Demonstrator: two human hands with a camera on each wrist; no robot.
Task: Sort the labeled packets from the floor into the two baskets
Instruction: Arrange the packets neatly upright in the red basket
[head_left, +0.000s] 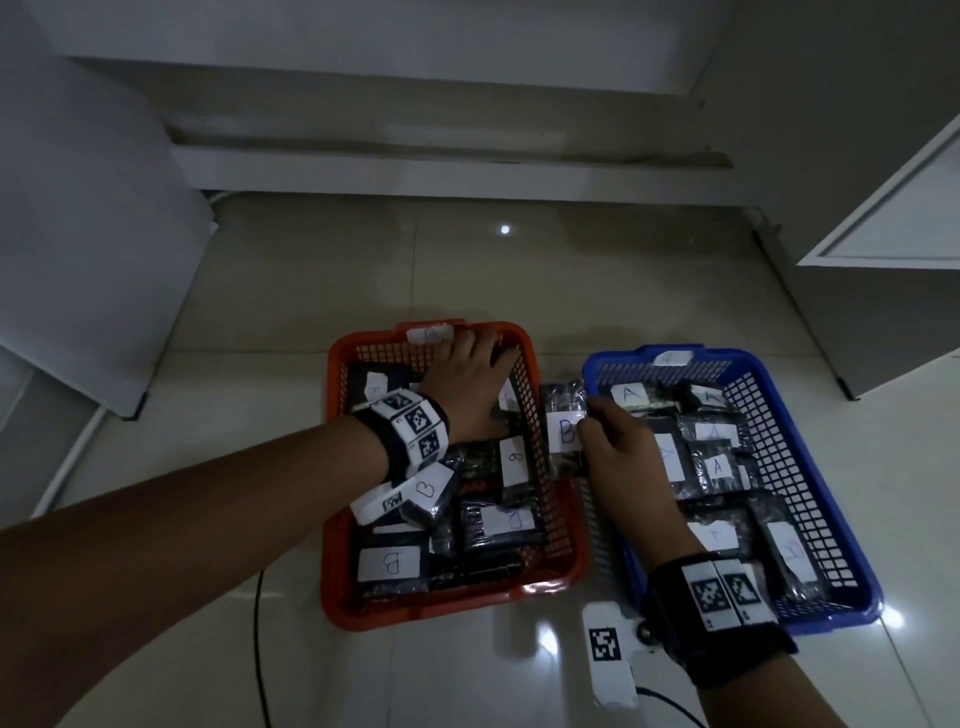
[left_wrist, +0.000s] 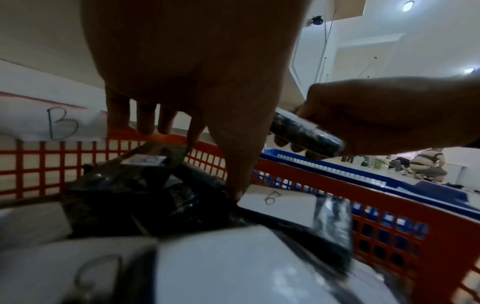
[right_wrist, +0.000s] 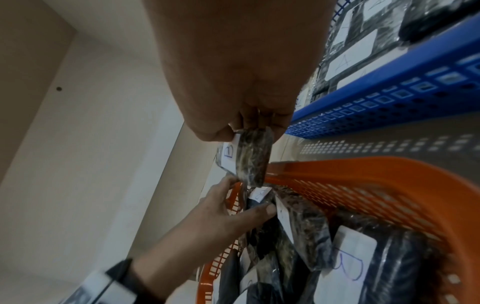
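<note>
An orange basket (head_left: 441, 608) holds several dark packets with white B labels. To its right, a blue basket (head_left: 727, 355) holds packets labeled A. My left hand (head_left: 470, 376) reaches into the far end of the orange basket with straight fingers, and its thumb (left_wrist: 233, 164) touches the packets there. My right hand (head_left: 608, 441) pinches one B packet (head_left: 563, 431) by its edge. It hangs upright over the gap between the baskets, by the orange basket's right rim. This same packet (right_wrist: 249, 156) shows under my right fingers in the right wrist view.
A white marker tag (head_left: 605, 644) and a thin dark cable (head_left: 258, 649) lie on the glossy tiled floor near the baskets. White cabinet panels stand at the left (head_left: 78, 260) and right (head_left: 893, 218), with a raised ledge (head_left: 415, 171) behind.
</note>
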